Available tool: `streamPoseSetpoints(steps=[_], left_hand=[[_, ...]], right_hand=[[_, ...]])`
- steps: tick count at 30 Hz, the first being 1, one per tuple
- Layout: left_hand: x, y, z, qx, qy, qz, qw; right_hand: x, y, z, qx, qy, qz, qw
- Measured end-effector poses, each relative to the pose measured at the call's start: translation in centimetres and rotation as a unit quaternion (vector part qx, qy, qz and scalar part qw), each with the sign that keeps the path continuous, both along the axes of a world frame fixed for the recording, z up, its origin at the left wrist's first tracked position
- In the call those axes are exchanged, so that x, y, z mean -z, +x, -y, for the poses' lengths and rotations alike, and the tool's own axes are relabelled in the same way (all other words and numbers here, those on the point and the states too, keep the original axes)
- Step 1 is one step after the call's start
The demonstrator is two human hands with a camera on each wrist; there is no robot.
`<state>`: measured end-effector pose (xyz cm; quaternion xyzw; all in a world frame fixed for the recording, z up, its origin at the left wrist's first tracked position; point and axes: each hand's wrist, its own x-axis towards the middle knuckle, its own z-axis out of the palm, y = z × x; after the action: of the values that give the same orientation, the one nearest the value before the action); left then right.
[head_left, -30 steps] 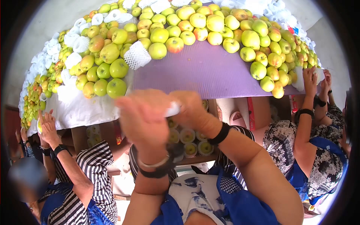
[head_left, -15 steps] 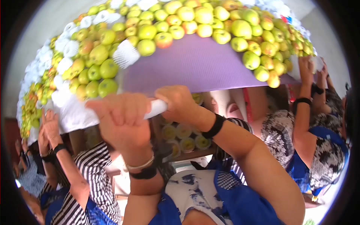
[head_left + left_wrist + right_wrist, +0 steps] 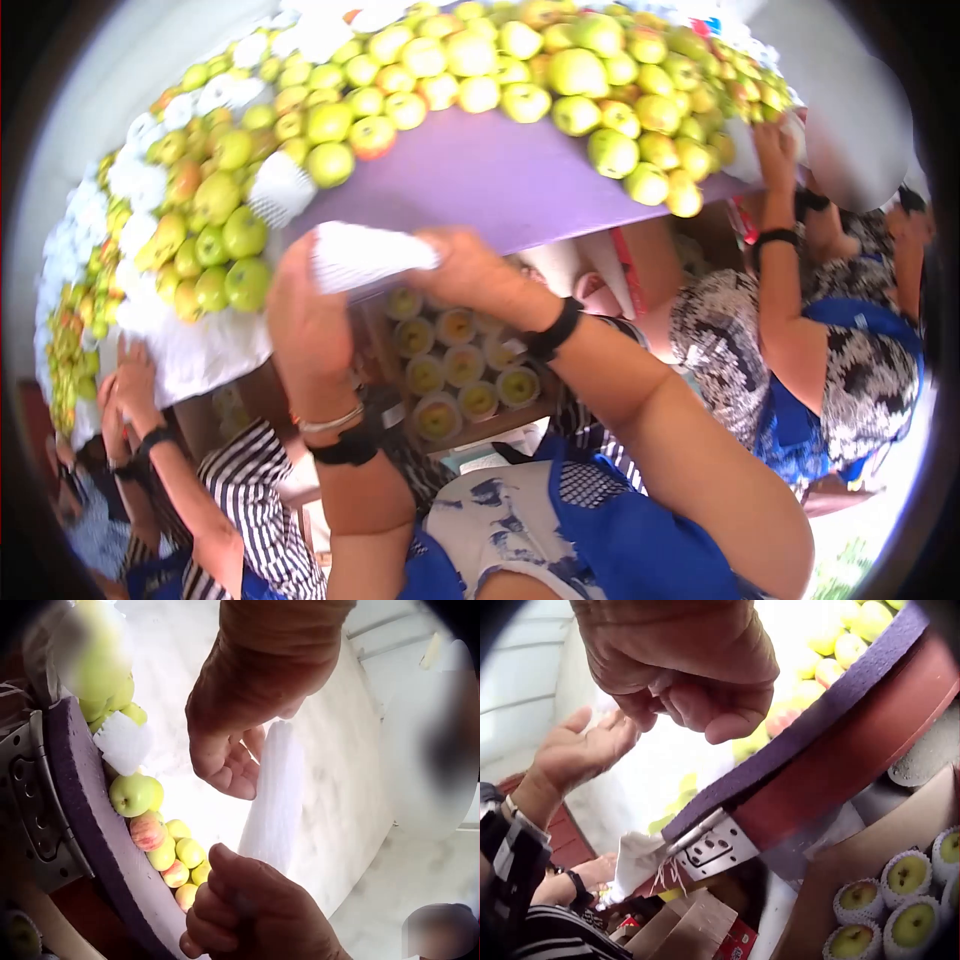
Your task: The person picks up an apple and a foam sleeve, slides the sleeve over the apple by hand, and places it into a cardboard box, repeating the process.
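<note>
A white foam fruit net (image 3: pixel 365 257) stretches between the two hands, over the front edge of the purple-covered table (image 3: pixel 450 180). My right hand (image 3: pixel 475 275) holds one end of it, fingers curled, as the left wrist view also shows. My left hand (image 3: pixel 312 325) is at the other end, and the foam net overlaps its fingers in the head view. Seen from the right wrist, the fingers of the left hand (image 3: pixel 589 750) are extended and the palm is turned up. No apple shows in either hand.
Green and reddish apples (image 3: pixel 470 55) are heaped along the table, with more foam nets (image 3: pixel 283 190) among them. Below the table edge is a box of net-wrapped apples (image 3: pixel 463 365). Other people's hands work at left (image 3: pixel 130 385) and right (image 3: pixel 775 155).
The foam net, a narrow tube gripped between both hands before, now shows wider and flared. My left hand has loosened from around it. The head view has shifted, bringing more of the box into sight.
</note>
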<state>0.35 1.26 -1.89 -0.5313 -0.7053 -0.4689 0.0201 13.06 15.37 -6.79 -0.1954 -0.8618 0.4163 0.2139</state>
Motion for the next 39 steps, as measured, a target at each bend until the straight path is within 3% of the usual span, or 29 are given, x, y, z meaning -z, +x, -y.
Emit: streamPoseSetpoints(steps=[1, 2, 3, 4, 10, 13, 16, 18, 19, 23, 29, 36, 39], left_hand=[[0.4, -0.2, -0.3, -0.017, 0.011, -0.065, 0.998], [0.2, 0.3, -0.6, 0.018, 0.065, 0.156, 0.986], [0.0, 1.0, -1.1, 0.056, 0.121, 0.368, 0.92], [-0.1, 1.4, -1.4, 0.095, 0.175, 0.561, 0.803], [1.0, 0.7, -1.7, 0.11, 0.18, 0.549, 0.809], [0.9, 0.3, -1.1, 0.089, 0.115, 0.559, 0.817], [1.3, 0.1, -1.3, 0.061, 0.076, 0.51, 0.855], [1.4, 0.0, -1.5, 0.061, 0.058, 0.55, 0.831], [1.1, 0.1, -1.7, 0.094, 0.055, 0.593, 0.798], [1.5, 0.1, -1.9, 0.137, 0.069, 0.698, 0.699], [3.4, -0.2, -2.6, 0.126, 0.028, 0.586, 0.8], [1.9, 1.4, -3.9, 0.101, 0.045, 0.571, 0.813], [1.4, 2.2, -4.1, 0.062, 0.007, 0.525, 0.849]], right_hand=[[0.3, 0.0, -0.3, -0.007, 0.0, 0.004, 1.0], [-0.1, 0.1, -0.3, -0.004, -0.031, 0.023, 0.999], [-1.0, 0.4, -0.3, 0.002, -0.061, 0.044, 0.997], [-1.4, 0.6, -0.4, 0.012, -0.09, 0.067, 0.994], [-0.7, 0.6, -1.0, -0.004, -0.093, 0.008, 0.996], [-0.7, 0.5, -1.1, 0.017, -0.064, -0.007, 0.998], [0.4, 0.6, -1.9, 0.011, 0.02, -0.009, 1.0], [0.4, 0.7, -2.2, 0.011, 0.086, -0.039, 0.995], [0.3, 0.8, -2.3, 0.019, 0.116, -0.063, 0.991], [-0.8, 1.3, -2.2, 0.047, 0.036, -0.012, 0.998], [-0.7, 1.9, -2.8, 0.036, 0.066, 0.001, 0.997], [-0.1, 2.3, -3.1, 0.085, 0.075, -0.01, 0.994], [-0.1, 2.6, -3.2, 0.086, 0.066, 0.005, 0.994]])
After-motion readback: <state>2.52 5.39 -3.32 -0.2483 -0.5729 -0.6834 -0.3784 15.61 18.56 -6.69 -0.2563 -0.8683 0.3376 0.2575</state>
